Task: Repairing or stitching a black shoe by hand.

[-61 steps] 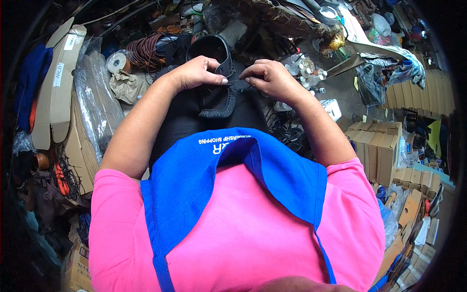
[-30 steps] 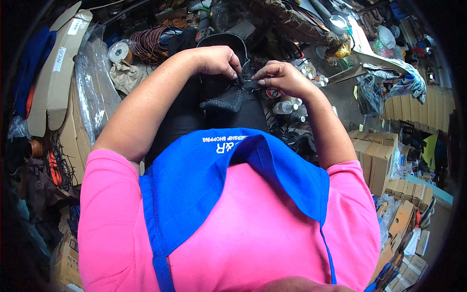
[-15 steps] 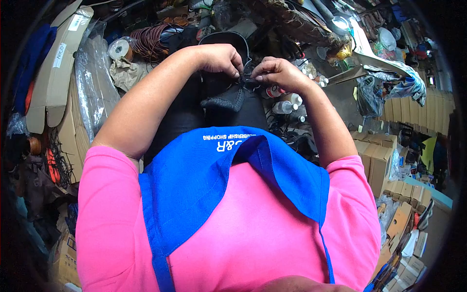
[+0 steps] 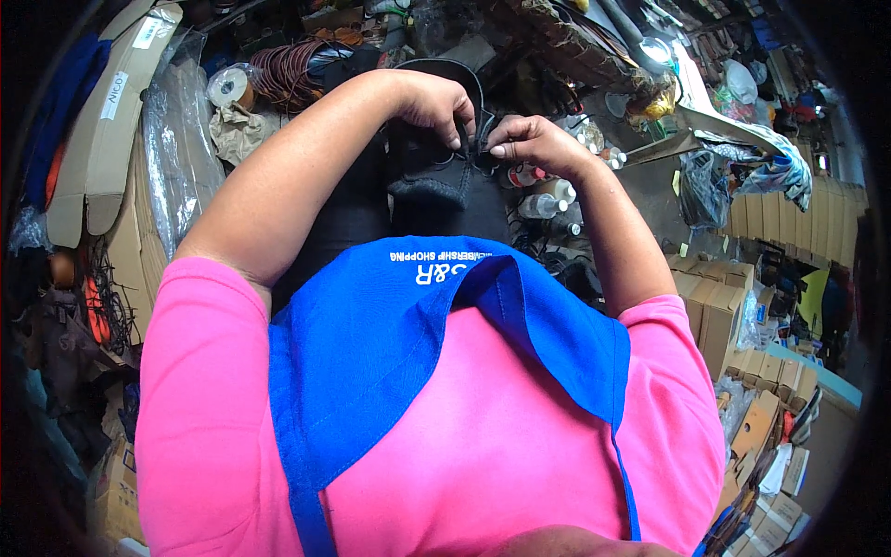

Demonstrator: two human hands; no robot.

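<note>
While the black shoe [image 4: 436, 172] rests on the lap, left hand [image 4: 434, 100] and right hand [image 4: 531, 141] pinch its top edge, likely light, pliable, best held there.

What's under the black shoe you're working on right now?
The black shoe rests on a lap in black trousers, with the left hand and right hand pinching at its top. Small bottles show beside it. The sole and whatever lies beneath are covered.
</note>
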